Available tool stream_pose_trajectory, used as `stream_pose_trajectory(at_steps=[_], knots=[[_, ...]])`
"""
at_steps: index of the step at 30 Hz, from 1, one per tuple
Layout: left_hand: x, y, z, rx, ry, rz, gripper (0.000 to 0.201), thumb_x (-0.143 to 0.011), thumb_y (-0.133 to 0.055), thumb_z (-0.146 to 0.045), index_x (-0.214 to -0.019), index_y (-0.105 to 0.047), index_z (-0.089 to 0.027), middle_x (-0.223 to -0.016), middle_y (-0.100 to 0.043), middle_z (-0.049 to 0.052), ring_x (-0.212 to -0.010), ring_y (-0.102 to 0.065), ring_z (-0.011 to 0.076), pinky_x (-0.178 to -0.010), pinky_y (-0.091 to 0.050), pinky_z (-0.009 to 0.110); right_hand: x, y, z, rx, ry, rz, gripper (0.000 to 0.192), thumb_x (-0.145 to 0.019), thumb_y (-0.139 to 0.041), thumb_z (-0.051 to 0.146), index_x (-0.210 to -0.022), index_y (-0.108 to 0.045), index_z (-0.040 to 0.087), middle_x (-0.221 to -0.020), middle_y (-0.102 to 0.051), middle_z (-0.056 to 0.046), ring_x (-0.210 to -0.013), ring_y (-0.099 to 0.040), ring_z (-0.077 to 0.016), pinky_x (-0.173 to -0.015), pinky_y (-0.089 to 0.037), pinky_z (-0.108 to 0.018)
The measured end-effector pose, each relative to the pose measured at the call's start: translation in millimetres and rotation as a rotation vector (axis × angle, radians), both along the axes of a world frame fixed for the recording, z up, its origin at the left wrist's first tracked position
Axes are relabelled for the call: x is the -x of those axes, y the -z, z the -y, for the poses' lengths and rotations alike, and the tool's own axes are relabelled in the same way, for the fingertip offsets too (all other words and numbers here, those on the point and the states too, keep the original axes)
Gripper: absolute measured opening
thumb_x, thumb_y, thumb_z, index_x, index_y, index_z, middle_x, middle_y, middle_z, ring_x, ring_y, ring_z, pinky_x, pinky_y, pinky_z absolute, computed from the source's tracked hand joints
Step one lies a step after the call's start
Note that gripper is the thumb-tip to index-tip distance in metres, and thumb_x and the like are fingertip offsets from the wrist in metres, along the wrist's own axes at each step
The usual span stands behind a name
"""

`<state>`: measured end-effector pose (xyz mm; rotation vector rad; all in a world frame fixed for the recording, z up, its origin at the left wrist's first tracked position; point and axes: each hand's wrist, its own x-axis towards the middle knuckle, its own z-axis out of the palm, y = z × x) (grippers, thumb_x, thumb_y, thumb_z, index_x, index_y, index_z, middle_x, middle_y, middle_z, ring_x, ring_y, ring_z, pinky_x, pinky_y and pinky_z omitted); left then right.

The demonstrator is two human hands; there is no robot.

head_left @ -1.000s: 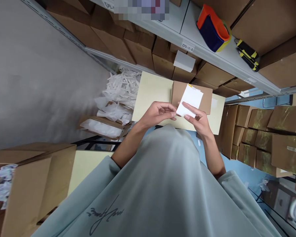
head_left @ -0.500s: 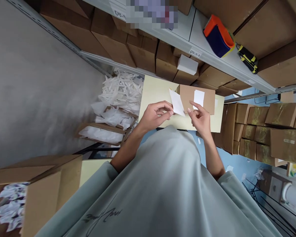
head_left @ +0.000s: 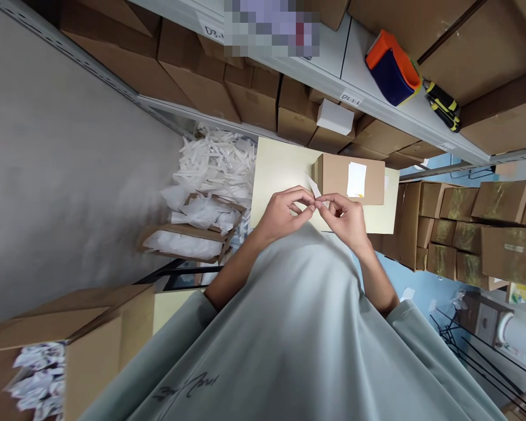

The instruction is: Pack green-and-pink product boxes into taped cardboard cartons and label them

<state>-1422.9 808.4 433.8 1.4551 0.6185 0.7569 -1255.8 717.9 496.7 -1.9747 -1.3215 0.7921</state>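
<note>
At frame centre, the left hand [head_left: 284, 213] and right hand [head_left: 348, 219] meet fingertip to fingertip, both pinched on 1 small white paper slip [head_left: 314, 188]. It looks featherlight, limp and easily creased; pinching an edge suits it. Just above, the cardboard box [head_left: 337, 178] bears a white label [head_left: 356, 179] on the pale table [head_left: 276, 169].

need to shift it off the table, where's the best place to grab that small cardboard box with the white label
Probably best to grip the cardboard box by its two short ends, coming from above. It lies flat on the pale table with the white label facing up and its top uncovered. The left hand and right hand are just in front of it, pinching a white paper slip.
</note>
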Motion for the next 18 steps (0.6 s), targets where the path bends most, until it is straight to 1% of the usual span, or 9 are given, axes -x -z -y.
stream_pose_trajectory(at_steps=[4,7,9,12,15,18], knots=[[0.1,1.5,-7.5,0.031,0.021,-0.017,0.012,-0.092,-0.073,-0.031,-0.089,-0.078,-0.021,-0.099,-0.079,0.006,-0.089,-0.075,0.0165,-0.066,-0.061,0.021,-1.5,-1.1,-5.3,0.012,0.029,0.003,0.036,-0.104,-0.068,0.057,-0.095,-0.074,0.023,-0.057,-0.046,0.009,-0.055,-0.044,-0.0119,-0.062,-0.040,-0.027],[0.1,11.2,-14.5,0.054,0.005,-0.051,0.011,-0.090,-0.073,-0.031,-0.088,-0.078,-0.021,-0.100,-0.078,0.006,-0.089,-0.074,0.0168,-0.065,-0.060,0.022,-6.9,3.1,-8.2,0.042,0.069,-0.102,0.034,-0.105,-0.066,0.058,-0.096,-0.067,0.025,-0.059,-0.047,0.010,-0.052,-0.048,-0.0125,-0.060,-0.043,-0.028],[0.9,24.3,-21.4,0.086,-0.016,-0.089,0.013,-0.088,-0.072,-0.033,-0.087,-0.077,-0.021,-0.098,-0.078,0.006,-0.086,-0.073,0.0168,-0.065,-0.060,0.023,-13.0,7.6,-8.1,0.063,0.112,-0.177,0.035,-0.106,-0.064,0.060,-0.098,-0.064,0.026,-0.059,-0.049,0.010,-0.050,-0.050,-0.0130,-0.057,-0.045,-0.028],[6.3,50.6,-37.4,0.172,-0.031,-0.155,0.017,-0.083,-0.074,-0.038,-0.083,-0.076,-0.021,-0.097,-0.078,0.006,-0.085,-0.074,0.0188,-0.066,-0.062,0.026,-23.8,13.3,-4.9,0.064,0.175,-0.234,0.037,-0.106,-0.064,0.063,-0.097,-0.061,0.027,-0.058,-0.052,0.010,-0.049,-0.054,-0.0133,-0.055,-0.048,-0.028],[19.2,77.9,-60.7,0.247,-0.050,-0.228,0.022,-0.076,-0.077,-0.043,-0.080,-0.074,-0.022,-0.094,-0.079,0.006,-0.088,-0.076,0.0223,-0.069,-0.065,0.030,-33.5,14.2,1.1,0.019,0.249,-0.260,0.037,-0.104,-0.067,0.062,-0.095,-0.061,0.027,-0.055,-0.051,0.011,-0.048,-0.054,-0.0132,-0.055,-0.049,-0.027],[37.9,101.7,-90.2,0.357,-0.066,-0.283,0.028,-0.071,-0.083,-0.046,-0.076,-0.071,-0.021,-0.084,-0.076,0.005,-0.087,-0.077,0.0245,-0.070,-0.065,0.032,-41.8,10.9,9.5,-0.010,0.319,-0.289,0.036,-0.102,-0.070,0.060,-0.094,-0.063,0.026,-0.053,-0.048,0.011,-0.047,-0.054,-0.0127,-0.054,-0.051,-0.027]])
